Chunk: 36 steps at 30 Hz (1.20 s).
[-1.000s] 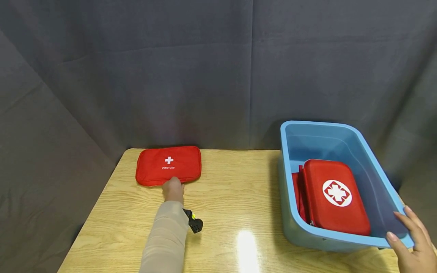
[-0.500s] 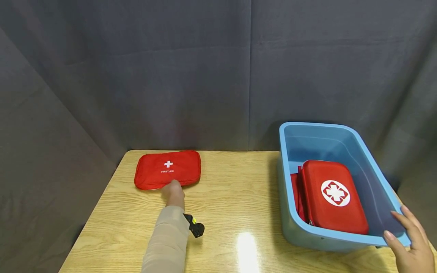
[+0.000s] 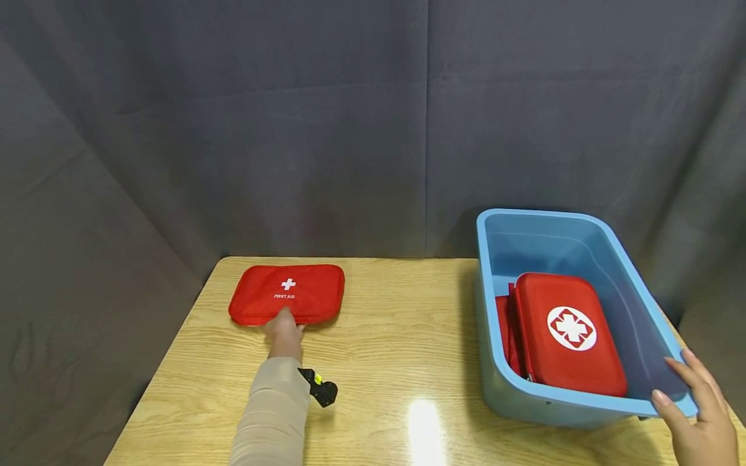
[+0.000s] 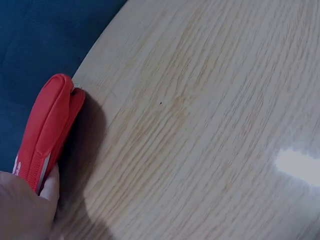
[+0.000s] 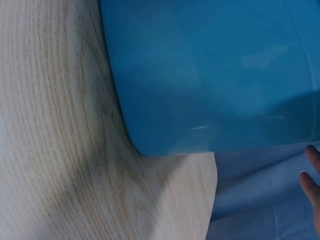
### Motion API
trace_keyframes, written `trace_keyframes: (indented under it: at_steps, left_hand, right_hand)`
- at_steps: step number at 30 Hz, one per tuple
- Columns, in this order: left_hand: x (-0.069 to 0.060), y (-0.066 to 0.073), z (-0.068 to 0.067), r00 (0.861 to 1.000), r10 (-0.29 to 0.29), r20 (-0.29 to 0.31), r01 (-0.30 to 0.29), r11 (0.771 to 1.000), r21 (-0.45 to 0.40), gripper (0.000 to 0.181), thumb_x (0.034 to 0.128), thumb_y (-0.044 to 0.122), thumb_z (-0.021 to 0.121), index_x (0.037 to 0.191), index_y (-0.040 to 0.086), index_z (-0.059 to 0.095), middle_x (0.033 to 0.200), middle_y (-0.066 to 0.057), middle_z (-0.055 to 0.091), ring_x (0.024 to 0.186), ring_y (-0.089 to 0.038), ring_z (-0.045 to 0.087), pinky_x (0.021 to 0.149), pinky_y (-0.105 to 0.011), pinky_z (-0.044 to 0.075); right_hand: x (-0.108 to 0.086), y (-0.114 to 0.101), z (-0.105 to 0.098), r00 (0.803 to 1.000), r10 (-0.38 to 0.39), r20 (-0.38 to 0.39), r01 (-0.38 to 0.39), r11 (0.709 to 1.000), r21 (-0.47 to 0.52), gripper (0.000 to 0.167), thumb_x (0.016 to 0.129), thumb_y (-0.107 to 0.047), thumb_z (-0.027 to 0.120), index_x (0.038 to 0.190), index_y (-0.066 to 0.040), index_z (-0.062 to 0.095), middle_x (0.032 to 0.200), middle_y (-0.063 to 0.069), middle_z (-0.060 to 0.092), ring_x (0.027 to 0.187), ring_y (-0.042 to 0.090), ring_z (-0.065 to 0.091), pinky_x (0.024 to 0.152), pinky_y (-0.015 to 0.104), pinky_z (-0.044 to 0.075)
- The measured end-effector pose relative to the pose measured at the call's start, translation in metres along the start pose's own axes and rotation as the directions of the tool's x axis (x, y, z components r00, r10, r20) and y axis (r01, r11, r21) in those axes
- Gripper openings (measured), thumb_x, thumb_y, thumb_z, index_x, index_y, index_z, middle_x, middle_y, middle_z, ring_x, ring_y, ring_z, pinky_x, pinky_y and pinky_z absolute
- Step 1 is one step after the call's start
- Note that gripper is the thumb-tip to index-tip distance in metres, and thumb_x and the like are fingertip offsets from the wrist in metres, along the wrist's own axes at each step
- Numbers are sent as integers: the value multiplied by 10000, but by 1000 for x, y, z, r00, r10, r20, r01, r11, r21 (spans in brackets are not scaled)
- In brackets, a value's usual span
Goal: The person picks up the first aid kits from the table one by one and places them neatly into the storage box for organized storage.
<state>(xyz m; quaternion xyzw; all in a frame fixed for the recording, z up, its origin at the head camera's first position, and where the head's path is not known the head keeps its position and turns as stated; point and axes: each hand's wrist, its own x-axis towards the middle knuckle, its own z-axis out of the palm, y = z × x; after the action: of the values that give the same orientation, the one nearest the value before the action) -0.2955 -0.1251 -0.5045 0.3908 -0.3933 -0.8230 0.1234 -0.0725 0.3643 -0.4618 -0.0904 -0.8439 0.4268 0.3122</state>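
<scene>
A red pouch (image 3: 315, 294) with a white cross and the words FIRST AID lies at the table's far left, label side up. My left hand (image 3: 284, 333) grips its near edge in the head view. The left wrist view shows this hand (image 4: 22, 205) around the pouch (image 4: 47, 115), beside its zipper; the fingertips are partly hidden. At right, my right hand (image 3: 702, 411) holds the near right corner of a blue bin (image 3: 574, 411), thumb and fingers at the rim. Only two fingertips (image 5: 310, 185) show in the right wrist view, below the bin's wall (image 5: 210, 75).
Inside the bin, a red hard case (image 3: 559, 362) with a white emblem leans beside another red item (image 3: 506, 333), mostly hidden. The wooden table (image 3: 402, 330) ends at a dark grey curtain (image 3: 350, 162) behind. A black wrist camera (image 3: 322, 389) juts from my left sleeve.
The pouch's far edge has dropped lower against the table's back edge, and the pouch has come slightly nearer with my left hand on it. My right hand stays at the bin's corner.
</scene>
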Motion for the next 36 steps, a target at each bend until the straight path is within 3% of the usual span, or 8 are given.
trace_keyframes:
  at_steps: [9,16,20,23,27,29,32,36]
  left_hand:
    - [-18,18,3,997,-35,63,30,996,82,511,860,64,427,1302,-17,183,1266,-97,306,1110,-243,351,893,-412,349]
    - [-23,23,14,994,-6,109,3,999,34,451,818,15,372,1243,22,225,1140,-55,390,993,-204,443,818,-370,400]
    - [-3,15,19,984,40,174,-42,999,9,367,759,-33,388,1121,-1,331,1011,-80,469,859,-216,518,711,-353,457]
    - [46,-3,18,962,84,260,-71,996,-57,303,695,-72,437,992,-24,397,870,-116,524,698,-240,548,536,-327,467]
    - [100,-26,21,935,93,341,-55,991,-119,339,676,-76,478,996,4,399,834,-106,540,644,-247,551,500,-350,461]
    - [97,-27,24,921,82,381,-28,989,-146,358,671,-84,480,1008,6,398,851,-107,543,670,-251,560,559,-382,473]
    - [48,-8,33,936,53,348,-27,997,-77,303,709,-64,470,997,1,403,849,-81,535,686,-206,554,617,-342,467]
    - [-20,18,42,938,34,344,-48,998,30,160,739,-59,411,889,-4,416,771,-49,524,633,-147,545,597,-274,456]
  right_hand:
    - [1,-2,1,1000,9,-1,-9,1000,-3,557,733,107,543,1242,-108,469,1331,-147,318,1165,-54,243,917,99,143]
    - [5,-1,4,1000,-4,28,4,1000,-16,554,761,83,536,1267,-123,442,1340,-165,286,1170,-64,211,929,110,113]
    - [7,-1,5,1000,-13,24,13,1000,-16,539,763,77,532,1263,-101,441,1345,-147,288,1174,-55,211,930,114,113]
    - [8,-1,5,1000,-12,19,12,1000,-7,527,762,73,530,1257,-87,445,1345,-140,292,1175,-48,215,933,118,116]
    - [8,1,5,1000,-3,14,3,1000,-1,524,761,67,531,1254,-92,451,1341,-148,296,1172,-54,219,935,119,115]
    - [7,2,6,1000,2,9,-2,1000,1,530,757,72,532,1252,-99,454,1340,-147,300,1168,-59,224,934,118,118]
    - [7,4,6,1000,9,8,-9,1000,-3,539,757,77,532,1256,-110,452,1340,-146,299,1164,-65,223,930,114,117]
    - [7,4,7,1000,6,2,-6,1000,11,542,749,94,532,1249,-101,458,1336,-143,309,1167,-53,231,929,113,126]
